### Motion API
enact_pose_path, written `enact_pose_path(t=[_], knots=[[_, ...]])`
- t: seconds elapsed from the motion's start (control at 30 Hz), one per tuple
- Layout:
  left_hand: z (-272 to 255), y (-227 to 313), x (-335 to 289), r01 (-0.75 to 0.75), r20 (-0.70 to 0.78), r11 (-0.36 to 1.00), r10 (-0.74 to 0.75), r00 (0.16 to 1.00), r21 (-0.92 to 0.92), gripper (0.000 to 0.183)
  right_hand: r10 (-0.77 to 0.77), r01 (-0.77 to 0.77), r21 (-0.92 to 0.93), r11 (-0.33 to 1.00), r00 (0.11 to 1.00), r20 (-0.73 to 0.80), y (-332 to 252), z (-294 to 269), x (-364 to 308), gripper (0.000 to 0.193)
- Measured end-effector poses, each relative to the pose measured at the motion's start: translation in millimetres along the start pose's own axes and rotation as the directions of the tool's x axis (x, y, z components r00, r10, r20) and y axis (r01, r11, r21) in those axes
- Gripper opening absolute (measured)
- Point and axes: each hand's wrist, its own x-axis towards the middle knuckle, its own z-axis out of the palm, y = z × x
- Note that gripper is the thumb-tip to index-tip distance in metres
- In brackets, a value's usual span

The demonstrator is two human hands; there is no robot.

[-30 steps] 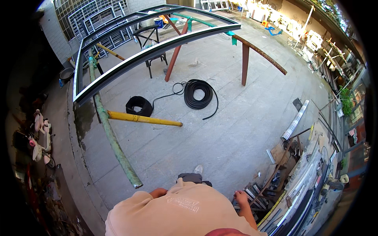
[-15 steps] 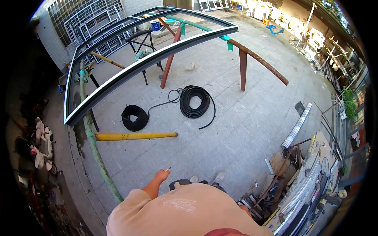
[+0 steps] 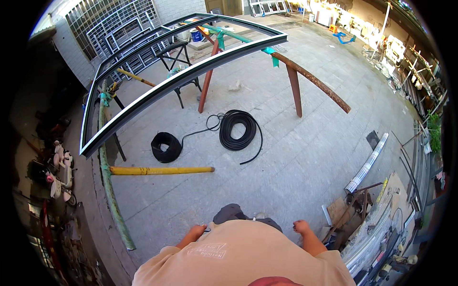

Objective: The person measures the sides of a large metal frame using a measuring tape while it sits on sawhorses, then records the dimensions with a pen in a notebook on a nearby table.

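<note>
My left hand (image 3: pixel 196 232) is closed beside my left hip, with a small tool in it. Only a dark bit of that tool shows past the fingers, and its exact kind is too small to tell. Out to the right, my right hand (image 3: pixel 300 227) hangs at my side with its fingers curled in and nothing visible in them. Ahead on the paving lie two coils of black rubber strip, a smaller coil (image 3: pixel 171 151) and a larger coil (image 3: pixel 249 138), joined by a loose length. Both hands are well apart from the coils.
A black-and-white window frame (image 3: pixel 191 76) rests on pipe trestles ahead. A yellow pipe (image 3: pixel 162 170) juts in from the green pipe (image 3: pixel 110 205) at left. Scrap boards (image 3: pixel 336 209) and a wrapped bundle (image 3: pixel 367 164) lie at right; a scooter (image 3: pixel 62 174) stands far left.
My left hand has drawn back toward my body with the small tool, whose yellow part showed before. My right hand has come into view. The view has shifted slightly as I moved.
</note>
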Motion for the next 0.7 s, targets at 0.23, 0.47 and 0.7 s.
enact_pose_path(t=[0.23,0.47,0.7], knots=[[13,8,-1,0.059,0.169,0.998,-0.055,0.984,-0.019,0.07,0.07,-0.067,0.08,0.995,0.997,-0.038,-19,-29,13,0.019],[-37,46,67,0.069,0.02,0.964,-0.066,0.998,-0.256,0.068,-0.21,0.476,-0.612,0.631,0.865,0.456,-52,-4,-17,0.037],[-90,82,105,0.013,-0.066,0.954,-0.035,0.997,-0.3,0.068,-0.412,0.576,-0.794,0.195,0.783,0.466,-77,34,29,0.03]])
